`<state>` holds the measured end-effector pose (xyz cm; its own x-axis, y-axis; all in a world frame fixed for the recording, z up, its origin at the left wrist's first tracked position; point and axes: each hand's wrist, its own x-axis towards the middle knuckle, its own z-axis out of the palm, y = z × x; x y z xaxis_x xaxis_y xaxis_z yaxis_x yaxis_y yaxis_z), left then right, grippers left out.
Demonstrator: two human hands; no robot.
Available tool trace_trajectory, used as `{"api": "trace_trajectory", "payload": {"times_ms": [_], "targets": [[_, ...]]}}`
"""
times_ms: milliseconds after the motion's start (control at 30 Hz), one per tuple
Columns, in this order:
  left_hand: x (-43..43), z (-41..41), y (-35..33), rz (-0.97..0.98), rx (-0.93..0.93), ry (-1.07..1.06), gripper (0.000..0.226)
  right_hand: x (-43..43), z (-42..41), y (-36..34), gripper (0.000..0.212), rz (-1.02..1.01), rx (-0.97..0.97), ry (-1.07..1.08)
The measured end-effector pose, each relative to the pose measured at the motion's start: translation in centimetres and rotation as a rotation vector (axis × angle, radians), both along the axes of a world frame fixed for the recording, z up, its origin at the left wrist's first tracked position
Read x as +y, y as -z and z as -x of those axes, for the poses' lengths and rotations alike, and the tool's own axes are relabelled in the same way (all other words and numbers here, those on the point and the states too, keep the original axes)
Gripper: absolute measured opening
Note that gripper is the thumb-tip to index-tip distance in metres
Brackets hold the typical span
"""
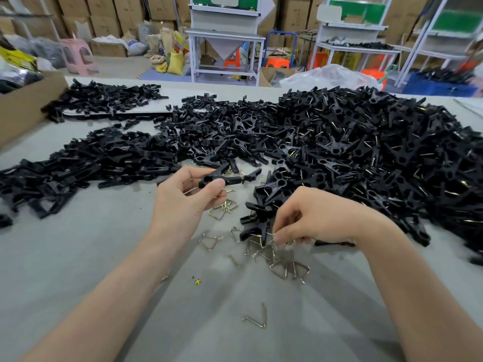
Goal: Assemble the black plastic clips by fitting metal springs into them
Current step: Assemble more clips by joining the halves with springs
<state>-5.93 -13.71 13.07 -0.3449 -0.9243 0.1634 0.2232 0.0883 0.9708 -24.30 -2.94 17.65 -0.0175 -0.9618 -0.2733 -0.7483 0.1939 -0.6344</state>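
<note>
My left hand (187, 195) holds a black plastic clip (222, 178) pinched between thumb and fingers, a little above the grey table (78, 257). My right hand (311, 218) reaches down with its fingertips pinched on a metal spring (278, 237) among several loose brass-coloured springs (288, 269) on the table. More springs (223, 209) lie under my left hand, and one lies alone (257, 318) near the front. Black clips (257, 223) lie right beside my right fingers.
A large heap of black clips with springs (379, 158) fills the right of the table. Plain black clip parts (78, 165) spread over the left and back. A cardboard box (23, 100) stands at the far left. Benches and cartons stand behind.
</note>
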Motion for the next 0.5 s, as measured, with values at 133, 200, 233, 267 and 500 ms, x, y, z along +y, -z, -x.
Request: {"api": "trace_trajectory", "payload": {"times_ms": [133, 200, 233, 267, 500], "targets": [[0.08, -0.04, 0.1, 0.006, -0.02, 0.008, 0.014, 0.17, 0.29, -0.41, 0.003, 0.048, -0.126, 0.078], [0.19, -0.02, 0.11, 0.003, -0.026, 0.01, 0.014, 0.13, 0.48, -0.43, 0.005, 0.109, -0.181, 0.128], [0.26, 0.0, 0.11, 0.0, -0.026, 0.01, 0.014, 0.09, 0.55, -0.43, 0.005, 0.148, -0.219, 0.171], [0.34, 0.03, 0.12, -0.004, -0.025, 0.008, 0.014, 0.03, 0.56, -0.46, 0.004, 0.189, -0.265, 0.219], [0.74, 0.14, -0.13, -0.028, -0.011, 0.043, 0.017, -0.6, -0.05, 0.17, 0.009, 0.486, -0.224, 0.358]]}}
